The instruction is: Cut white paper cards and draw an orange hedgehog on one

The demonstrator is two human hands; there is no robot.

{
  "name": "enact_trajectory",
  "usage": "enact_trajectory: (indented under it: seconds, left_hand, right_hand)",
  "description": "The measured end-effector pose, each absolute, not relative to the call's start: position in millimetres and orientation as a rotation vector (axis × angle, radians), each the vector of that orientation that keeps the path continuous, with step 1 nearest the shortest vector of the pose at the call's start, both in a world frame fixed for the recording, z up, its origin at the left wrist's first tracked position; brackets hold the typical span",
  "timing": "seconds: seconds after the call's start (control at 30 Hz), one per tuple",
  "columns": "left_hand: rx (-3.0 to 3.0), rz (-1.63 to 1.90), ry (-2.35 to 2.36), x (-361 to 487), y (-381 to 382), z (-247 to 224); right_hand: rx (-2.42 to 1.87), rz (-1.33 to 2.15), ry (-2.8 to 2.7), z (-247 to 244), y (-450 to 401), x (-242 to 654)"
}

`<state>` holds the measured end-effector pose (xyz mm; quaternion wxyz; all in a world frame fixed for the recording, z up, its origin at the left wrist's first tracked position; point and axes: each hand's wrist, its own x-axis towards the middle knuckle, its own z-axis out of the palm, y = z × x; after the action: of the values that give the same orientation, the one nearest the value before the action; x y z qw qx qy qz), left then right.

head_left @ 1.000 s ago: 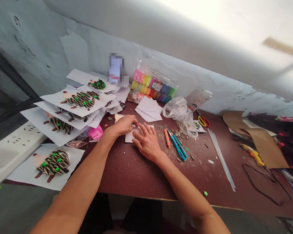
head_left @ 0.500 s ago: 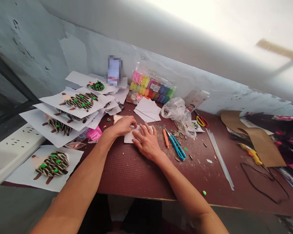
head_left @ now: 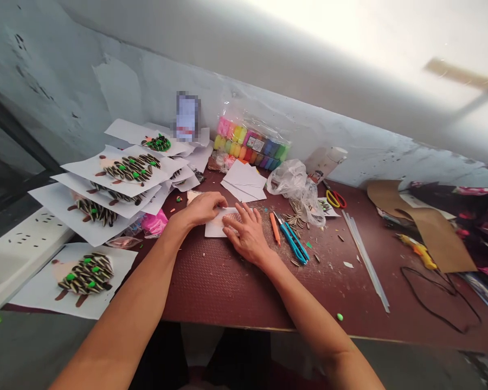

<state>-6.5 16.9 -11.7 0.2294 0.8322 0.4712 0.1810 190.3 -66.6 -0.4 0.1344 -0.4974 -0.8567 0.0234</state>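
A small white card (head_left: 212,229) lies flat on the table, with a pale pinkish shape and a faint printed pattern partly hidden by my hands. My left hand (head_left: 206,208) rests at the card's upper left edge, its fingers curled down and pressed together; whatever may be under the fingertips is hidden. Flat across the card's right side is my right hand (head_left: 249,232), fingers spread. Behind my left hand sits a cream-coloured lump (head_left: 192,195). Right of my right hand lie an orange marker (head_left: 275,228) and teal-handled scissors (head_left: 295,245).
Sheets with seed-covered hedgehogs (head_left: 134,170) are stacked at left, near a white power strip (head_left: 28,233). Coloured clay packs (head_left: 252,143), blank cards (head_left: 244,181), a plastic bag (head_left: 295,181) and loose seeds (head_left: 295,216) lie behind. Clear glue sticks (head_left: 366,260) and a yellow glue gun (head_left: 418,251) are at right.
My right hand has shifted slightly to the right on the card, showing a little more of its pattern. My left hand stays nearly in place. The camera view has moved slightly.
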Motion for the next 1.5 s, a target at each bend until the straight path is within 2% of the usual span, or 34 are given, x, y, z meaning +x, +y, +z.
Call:
enact_trajectory:
  seconds: [0.27, 0.9, 1.5]
  left_hand:
    - [2.277, 0.518, 1.28, -7.6, 16.9, -10.9]
    - [2.231, 0.64, 1.43, -15.7, 16.8, -8.5]
    - [2.345, 0.453, 1.42, -22.0, 15.3, -2.3]
  right_hand:
    - [-1.239, 0.013, -2.565, -2.9, -69.6, 189.8]
    - [-1.256, 0.051, -2.564, -2.6, -72.6, 185.9]
    - [-1.157, 0.129, -2.433, -3.3, -73.4, 185.9]
